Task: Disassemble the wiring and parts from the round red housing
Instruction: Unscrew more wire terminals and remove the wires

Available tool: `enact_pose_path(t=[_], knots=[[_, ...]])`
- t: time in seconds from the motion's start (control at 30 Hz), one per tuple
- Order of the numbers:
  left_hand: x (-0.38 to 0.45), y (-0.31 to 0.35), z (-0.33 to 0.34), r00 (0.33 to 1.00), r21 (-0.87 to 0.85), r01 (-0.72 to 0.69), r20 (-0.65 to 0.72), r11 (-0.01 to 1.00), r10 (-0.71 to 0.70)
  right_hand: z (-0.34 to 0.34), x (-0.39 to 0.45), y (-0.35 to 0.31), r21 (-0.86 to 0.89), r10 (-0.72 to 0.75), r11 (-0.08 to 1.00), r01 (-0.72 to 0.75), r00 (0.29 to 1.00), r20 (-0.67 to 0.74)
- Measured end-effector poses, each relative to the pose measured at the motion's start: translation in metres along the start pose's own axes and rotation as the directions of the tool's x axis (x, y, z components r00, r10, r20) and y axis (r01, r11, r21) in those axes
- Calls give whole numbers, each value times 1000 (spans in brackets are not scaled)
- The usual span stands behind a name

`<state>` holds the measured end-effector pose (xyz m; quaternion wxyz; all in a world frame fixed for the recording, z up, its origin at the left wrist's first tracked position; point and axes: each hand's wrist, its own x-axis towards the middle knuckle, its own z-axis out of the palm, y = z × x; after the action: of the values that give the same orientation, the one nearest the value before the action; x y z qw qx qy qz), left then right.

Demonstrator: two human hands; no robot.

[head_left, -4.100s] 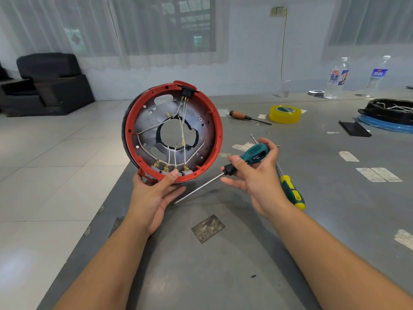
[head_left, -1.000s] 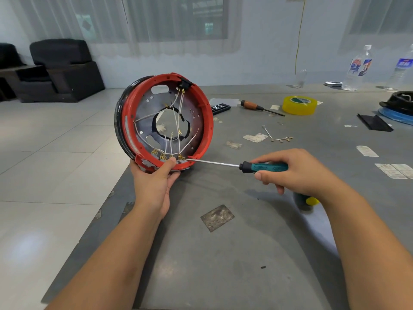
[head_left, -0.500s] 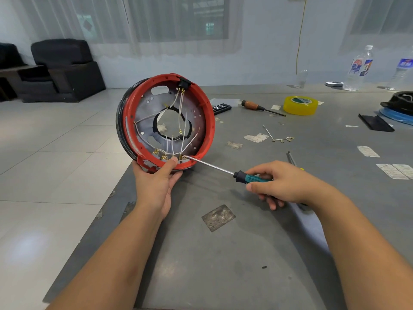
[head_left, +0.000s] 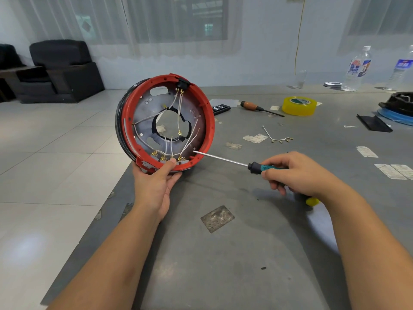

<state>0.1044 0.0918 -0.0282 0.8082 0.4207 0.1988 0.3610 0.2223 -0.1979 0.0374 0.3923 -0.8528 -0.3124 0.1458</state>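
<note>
Grey concrete-topped table (head_left: 257, 253) fills my view, with white tiled floor to its left, sheer curtains over the windows behind, and dark armchairs (head_left: 60, 70) against the far wall.

At the table's near left corner I hold the round red housing (head_left: 166, 121) on edge, its open face turned toward the camera. My left hand (head_left: 156, 186) cups the lower rim from beneath, thumb curled over the red lip and pressing beside a row of brass terminals, forearm reaching in from the lower left. Inside the housing sits a grey metal plate with a large central hole; thin white wires (head_left: 178, 115) run from a black switch block at the top down to the terminals at the bottom, one ending loose in a small ring lug over the hole.

My right hand (head_left: 292, 173) is closed round the teal-and-black handle of a screwdriver (head_left: 223, 161), fingers wrapped, wrist low over the table. The bare steel shaft runs left and slightly upward, its tip just inside the housing's lower right rim, near the rightmost terminal; whether it touches I cannot tell.

Farther back lie a roll of yellow tape (head_left: 299, 106), a wooden-handled screwdriver (head_left: 259, 108), two water bottles (head_left: 357, 68) and a small removed wire harness (head_left: 277, 137).
</note>
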Motion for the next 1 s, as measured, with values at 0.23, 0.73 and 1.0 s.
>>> enact_pose_path(t=[0.23, 0.73, 1.0], knots=[[-1, 1, 1, 1000, 8, 12, 25, 1000, -12, -4, -3, -1, -114, -20, 993, 28, 997, 75], [-2, 5, -1, 998, 61, -30, 51, 998, 27, 23, 7, 0, -349, -61, 930, 117, 984, 168], [-4, 3, -1, 992, 20, 36, 122, 999, -38, 34, 9, -7, -358, -75, 923, 144, 977, 200]])
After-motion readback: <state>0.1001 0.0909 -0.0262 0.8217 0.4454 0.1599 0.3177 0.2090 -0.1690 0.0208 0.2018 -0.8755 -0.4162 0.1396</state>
